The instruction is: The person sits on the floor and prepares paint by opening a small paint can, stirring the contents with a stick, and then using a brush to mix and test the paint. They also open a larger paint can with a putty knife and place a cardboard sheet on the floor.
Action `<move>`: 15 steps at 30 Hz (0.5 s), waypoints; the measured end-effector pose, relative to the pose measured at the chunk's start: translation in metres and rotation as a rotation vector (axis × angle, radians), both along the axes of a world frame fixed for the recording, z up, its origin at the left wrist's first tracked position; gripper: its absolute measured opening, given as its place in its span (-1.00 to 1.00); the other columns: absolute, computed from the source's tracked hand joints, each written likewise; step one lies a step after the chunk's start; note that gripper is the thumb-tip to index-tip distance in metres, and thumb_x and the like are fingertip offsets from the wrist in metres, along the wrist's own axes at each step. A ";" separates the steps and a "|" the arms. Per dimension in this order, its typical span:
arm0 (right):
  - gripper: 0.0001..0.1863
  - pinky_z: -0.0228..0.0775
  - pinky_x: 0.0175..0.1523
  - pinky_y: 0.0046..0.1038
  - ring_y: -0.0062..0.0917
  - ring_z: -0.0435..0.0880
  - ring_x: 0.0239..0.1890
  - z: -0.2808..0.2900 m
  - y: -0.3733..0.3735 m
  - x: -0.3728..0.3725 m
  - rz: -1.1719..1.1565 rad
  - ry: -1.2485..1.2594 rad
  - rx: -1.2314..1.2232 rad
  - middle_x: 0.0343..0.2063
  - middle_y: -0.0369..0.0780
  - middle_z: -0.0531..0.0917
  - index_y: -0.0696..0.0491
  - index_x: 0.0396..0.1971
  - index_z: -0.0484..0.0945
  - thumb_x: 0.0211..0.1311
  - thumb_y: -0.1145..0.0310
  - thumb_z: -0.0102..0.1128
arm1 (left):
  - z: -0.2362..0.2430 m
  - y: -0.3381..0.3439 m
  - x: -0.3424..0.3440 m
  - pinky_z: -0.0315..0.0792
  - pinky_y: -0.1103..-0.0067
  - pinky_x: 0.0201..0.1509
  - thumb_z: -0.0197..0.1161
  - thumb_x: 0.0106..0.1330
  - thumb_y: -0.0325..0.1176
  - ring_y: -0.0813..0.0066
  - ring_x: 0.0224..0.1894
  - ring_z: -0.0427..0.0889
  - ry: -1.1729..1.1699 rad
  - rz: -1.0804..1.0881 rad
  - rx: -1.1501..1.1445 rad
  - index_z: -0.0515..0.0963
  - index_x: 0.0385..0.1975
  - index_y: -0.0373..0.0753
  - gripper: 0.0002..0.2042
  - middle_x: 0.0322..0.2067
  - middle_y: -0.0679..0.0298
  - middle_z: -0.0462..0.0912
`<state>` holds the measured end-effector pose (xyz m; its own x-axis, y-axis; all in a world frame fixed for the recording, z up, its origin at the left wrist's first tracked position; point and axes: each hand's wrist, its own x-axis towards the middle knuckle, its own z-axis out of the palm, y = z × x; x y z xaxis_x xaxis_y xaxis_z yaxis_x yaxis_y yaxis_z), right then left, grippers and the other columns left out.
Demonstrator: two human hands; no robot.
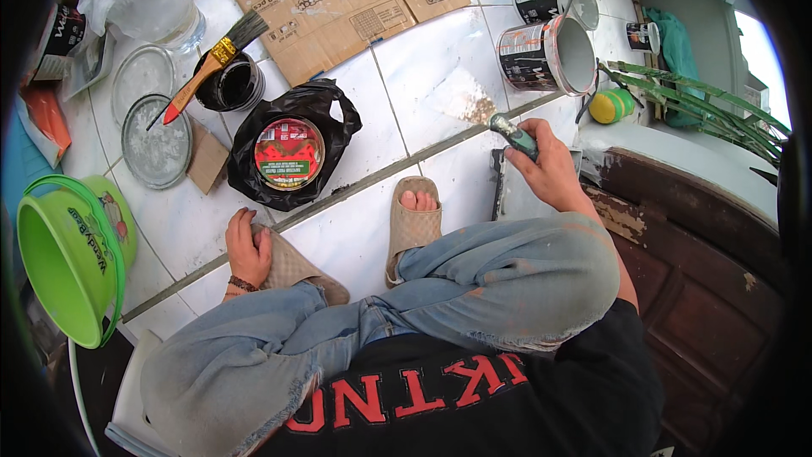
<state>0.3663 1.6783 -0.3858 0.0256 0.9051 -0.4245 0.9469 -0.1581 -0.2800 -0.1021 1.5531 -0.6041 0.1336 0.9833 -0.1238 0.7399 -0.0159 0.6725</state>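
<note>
My right hand (545, 165) is closed around the green handle of a putty knife (468, 103). Its wide blade, crusted with brownish residue near the handle, points to the far left above the white tiles. My left hand (247, 250) hangs beside the slipper (300, 267) on my left foot, holding nothing, fingers loosely extended. Just beyond it, a round tin (289, 152) with a red and green label sits in a black plastic bag (338, 140). Behind that stands an open can (230, 85) of dark contents, with a paintbrush (207, 70) lying across it.
Flattened cardboard (338, 0) lies on the far tiles. Two open buckets (545, 59) lie tilted at the far right. A lime green bucket (76, 254) is tipped at the left, near a round lid (156, 142). A brown panelled door (694, 288) lies to my right.
</note>
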 end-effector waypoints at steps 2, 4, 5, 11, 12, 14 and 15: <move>-0.47 0.45 -0.25 -0.19 -0.04 0.63 -0.32 -0.020 -0.024 -0.007 -0.255 0.126 0.325 -0.31 0.05 0.62 0.14 0.12 0.22 0.23 0.30 0.19 | -0.003 0.003 0.001 0.26 0.25 0.22 0.20 0.18 -0.40 -0.08 0.13 0.39 -0.002 -0.006 0.001 0.42 0.03 -0.35 -0.60 0.09 -0.09 0.42; -0.40 0.45 -0.29 -0.15 -0.06 0.64 -0.43 -0.046 -0.071 0.008 -0.289 -0.103 0.214 -0.32 0.06 0.62 0.11 0.21 0.17 0.28 0.22 0.17 | -0.007 0.004 0.003 0.26 0.25 0.22 0.20 0.17 -0.40 -0.08 0.13 0.39 -0.026 -0.006 0.005 0.42 0.03 -0.36 -0.60 0.09 -0.09 0.43; -0.40 0.46 -0.26 -0.13 -0.03 0.65 -0.39 -0.046 -0.079 0.016 0.067 -0.365 -0.421 -0.30 0.10 0.63 0.03 0.26 0.16 0.32 0.13 0.11 | -0.008 0.003 0.003 0.26 0.25 0.22 0.21 0.17 -0.39 -0.08 0.13 0.39 -0.025 -0.002 0.007 0.42 0.03 -0.36 -0.60 0.09 -0.09 0.43; -0.38 0.46 -0.23 -0.12 -0.01 0.65 -0.34 -0.078 -0.135 0.017 -0.077 -0.275 -0.791 -0.28 0.11 0.63 -0.02 0.27 0.16 0.31 0.09 0.12 | -0.004 0.003 0.000 0.27 0.25 0.20 0.20 0.16 -0.39 -0.06 0.11 0.40 -0.007 -0.014 0.012 0.42 0.02 -0.35 -0.59 0.08 -0.08 0.43; -0.38 0.47 -0.22 -0.12 -0.01 0.65 -0.33 -0.070 -0.126 0.024 -0.093 -0.218 -0.784 -0.28 0.12 0.63 -0.03 0.27 0.16 0.30 0.08 0.12 | -0.004 0.004 0.001 0.27 0.25 0.20 0.20 0.16 -0.39 -0.06 0.11 0.41 -0.006 -0.016 0.003 0.42 0.02 -0.35 -0.60 0.08 -0.08 0.43; -0.37 0.47 -0.21 -0.12 0.00 0.66 -0.32 -0.057 -0.119 0.027 -0.146 -0.112 -0.694 -0.27 0.12 0.63 -0.05 0.28 0.16 0.30 0.07 0.12 | -0.003 0.006 0.001 0.27 0.25 0.19 0.19 0.16 -0.40 -0.06 0.10 0.41 0.008 -0.015 -0.009 0.43 0.01 -0.35 -0.60 0.07 -0.08 0.43; -0.37 0.47 -0.21 -0.12 0.00 0.66 -0.31 -0.050 -0.114 0.027 -0.166 -0.068 -0.588 -0.27 0.12 0.63 -0.06 0.28 0.16 0.30 0.06 0.12 | -0.003 0.007 0.002 0.27 0.25 0.17 0.19 0.15 -0.40 -0.06 0.09 0.41 0.006 -0.021 -0.003 0.43 0.00 -0.34 -0.61 0.07 -0.08 0.43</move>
<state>0.3930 1.5639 -0.4361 0.1906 0.5010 -0.8442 0.9090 -0.4148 -0.0409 -0.0997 1.5599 -0.6071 0.1537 0.9798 -0.1276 0.7436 -0.0296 0.6680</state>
